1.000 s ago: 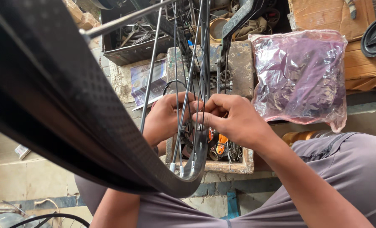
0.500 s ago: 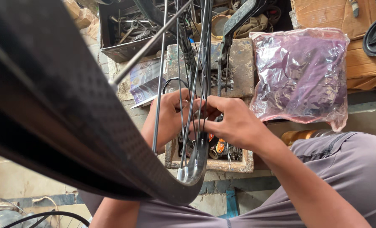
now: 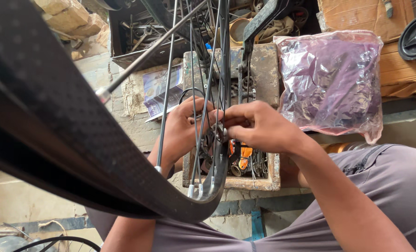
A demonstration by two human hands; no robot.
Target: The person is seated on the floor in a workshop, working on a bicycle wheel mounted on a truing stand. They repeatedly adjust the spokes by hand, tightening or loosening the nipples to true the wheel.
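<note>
Head view: left hand (image 3: 182, 133) and right hand (image 3: 264, 128), fingers closed, pinch wheel spokes (image 3: 207, 93) between them.

Clear plastic bag (image 3: 331, 81) with purple contents sat upper right, crumpled and glossy, resting against brown cardboard boxes (image 3: 357, 14) behind it and overhanging the ledge edge. A flat printed sheet or packet (image 3: 156, 91), bluish-purple with white border, lay tilted on the ledge left of the rusty parts box, partly hidden behind the spokes. More tan cardboard pieces (image 3: 68, 14) were stacked at top left; no screens or signs in view.
</note>
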